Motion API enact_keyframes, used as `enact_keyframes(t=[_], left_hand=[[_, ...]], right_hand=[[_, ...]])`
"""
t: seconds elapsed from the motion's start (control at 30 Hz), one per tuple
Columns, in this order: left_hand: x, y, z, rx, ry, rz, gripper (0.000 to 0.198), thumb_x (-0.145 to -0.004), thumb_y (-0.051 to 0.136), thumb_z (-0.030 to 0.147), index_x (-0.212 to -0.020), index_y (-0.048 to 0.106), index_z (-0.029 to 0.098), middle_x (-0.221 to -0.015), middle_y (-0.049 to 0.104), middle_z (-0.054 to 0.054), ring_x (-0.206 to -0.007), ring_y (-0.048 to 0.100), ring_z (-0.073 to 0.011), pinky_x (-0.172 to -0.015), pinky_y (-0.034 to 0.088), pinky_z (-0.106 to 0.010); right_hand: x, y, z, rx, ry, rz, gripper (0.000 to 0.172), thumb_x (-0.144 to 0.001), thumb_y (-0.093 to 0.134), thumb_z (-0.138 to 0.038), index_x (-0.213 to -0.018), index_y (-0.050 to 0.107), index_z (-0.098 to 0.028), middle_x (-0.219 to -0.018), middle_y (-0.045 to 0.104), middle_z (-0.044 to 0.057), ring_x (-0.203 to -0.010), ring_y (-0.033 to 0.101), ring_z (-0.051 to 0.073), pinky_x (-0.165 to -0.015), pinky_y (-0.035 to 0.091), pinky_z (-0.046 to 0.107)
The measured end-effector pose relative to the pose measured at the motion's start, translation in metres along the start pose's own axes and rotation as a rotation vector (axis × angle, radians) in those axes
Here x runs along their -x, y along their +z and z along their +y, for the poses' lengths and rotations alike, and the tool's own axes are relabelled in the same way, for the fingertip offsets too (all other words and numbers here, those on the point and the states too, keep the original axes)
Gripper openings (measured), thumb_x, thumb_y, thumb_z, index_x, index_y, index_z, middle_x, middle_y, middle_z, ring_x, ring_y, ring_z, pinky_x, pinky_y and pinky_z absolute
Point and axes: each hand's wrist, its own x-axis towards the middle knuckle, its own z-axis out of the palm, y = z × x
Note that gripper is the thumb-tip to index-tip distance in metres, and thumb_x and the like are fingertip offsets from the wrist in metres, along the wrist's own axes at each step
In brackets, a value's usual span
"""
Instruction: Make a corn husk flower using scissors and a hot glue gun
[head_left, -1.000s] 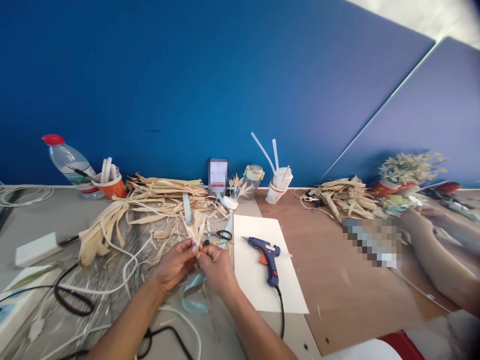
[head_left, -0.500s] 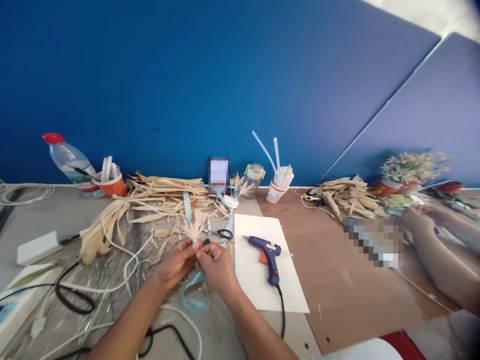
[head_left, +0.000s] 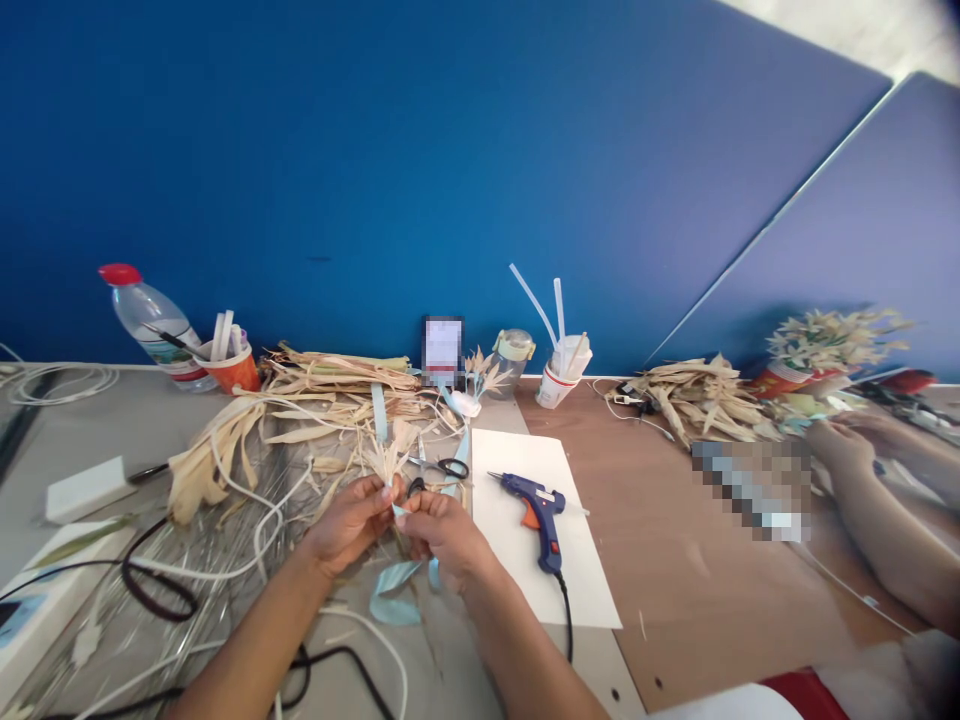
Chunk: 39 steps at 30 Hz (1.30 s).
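Note:
A small flower of pale dried husk [head_left: 388, 455] points upward out of my left hand [head_left: 352, 520], whose fingers pinch its base. Close beside it, my right hand [head_left: 442, 530] grips a light blue ribbon [head_left: 396, 597] at the flower's base; the ribbon's loose length curls down onto the table. Black-handled scissors [head_left: 453, 468] lie just behind my hands, partly covered by them. A blue glue gun [head_left: 541, 510] with an orange trigger rests on a white sheet of paper [head_left: 581, 600] to the right.
Dried corn husks [head_left: 337, 370] and white cables [head_left: 262, 540] crowd the left side. Along the blue partition stand a bottle [head_left: 157, 325], an orange cup [head_left: 238, 375], a phone [head_left: 442, 348], a jar [head_left: 512, 360] and a straw cup [head_left: 555, 388]. Another person's arms [head_left: 870, 500] work at right.
My right hand has shifted slightly, and more blue ribbon now shows between its fingers and the flower's base. The whole view has moved a little.

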Motion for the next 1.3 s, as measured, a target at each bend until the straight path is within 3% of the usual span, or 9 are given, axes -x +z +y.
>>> enact_keyframes(t=[0.37,0.6,0.77,0.97,1.1,1.2,1.3], left_hand=[[-0.003,0.002,-0.004,-0.021,-0.004,0.118,0.025,-0.064,0.079,0.03,-0.064,0.062,0.012,-0.054,0.048,0.004,-0.05,0.042,-0.0067,-0.051,0.038,-0.018],[0.002,-0.001,-0.007,0.035,-0.057,-0.02,0.028,-0.067,0.076,0.034,-0.085,0.069,0.013,-0.073,0.06,-0.004,-0.063,0.055,-0.0136,-0.06,0.045,-0.025],[0.003,0.0,-0.006,-0.052,-0.02,-0.071,0.02,-0.067,0.076,0.029,-0.073,0.071,0.01,-0.073,0.06,-0.005,-0.063,0.055,-0.0141,-0.061,0.044,-0.027],[-0.002,0.002,-0.006,-0.025,-0.004,0.063,0.018,-0.06,0.081,0.022,-0.063,0.067,0.01,-0.068,0.056,-0.001,-0.059,0.05,-0.0089,-0.056,0.04,-0.02],[-0.003,-0.001,-0.002,-0.018,0.002,0.076,0.02,-0.063,0.079,0.025,-0.067,0.064,0.012,-0.06,0.05,0.002,-0.054,0.045,-0.0088,-0.052,0.038,-0.02],[-0.001,-0.003,0.0,-0.022,0.024,0.055,0.02,-0.065,0.078,0.026,-0.067,0.063,0.012,-0.06,0.049,0.002,-0.054,0.044,-0.0088,-0.052,0.038,-0.02],[0.0,-0.004,-0.001,-0.022,0.052,0.026,0.02,-0.066,0.078,0.026,-0.068,0.063,0.013,-0.065,0.051,0.001,-0.059,0.046,-0.0097,-0.056,0.04,-0.021]], right_hand=[[-0.001,-0.003,0.008,0.407,-0.222,0.147,0.005,-0.065,0.057,-0.02,-0.061,0.056,-0.017,-0.053,0.05,-0.005,-0.05,0.04,0.008,-0.049,0.03,0.021],[0.006,0.002,-0.003,0.105,-0.115,-0.017,0.012,-0.061,0.061,-0.022,-0.057,0.05,-0.017,-0.046,0.039,-0.008,-0.041,0.028,0.005,-0.044,0.02,0.021],[0.004,0.001,-0.006,0.013,-0.041,-0.053,0.02,-0.056,0.066,-0.024,-0.054,0.047,-0.018,-0.038,0.037,-0.011,-0.035,0.026,0.004,-0.041,0.017,0.021],[-0.003,-0.003,0.005,0.088,-0.104,0.056,0.02,-0.056,0.068,-0.027,-0.059,0.052,-0.017,-0.048,0.048,-0.007,-0.043,0.036,0.006,-0.046,0.026,0.021],[0.0,-0.002,0.006,0.19,-0.127,0.091,0.019,-0.058,0.068,-0.026,-0.057,0.052,-0.017,-0.048,0.049,-0.007,-0.045,0.038,0.007,-0.048,0.028,0.022],[0.005,0.002,0.001,0.137,-0.146,0.06,0.021,-0.058,0.069,-0.027,-0.055,0.052,-0.017,-0.044,0.046,-0.008,-0.041,0.033,0.005,-0.045,0.025,0.021],[0.006,0.005,-0.002,-0.002,-0.134,0.027,0.032,-0.062,0.067,-0.04,-0.049,0.047,-0.018,-0.033,0.035,-0.009,-0.033,0.022,0.004,-0.039,0.015,0.022]])
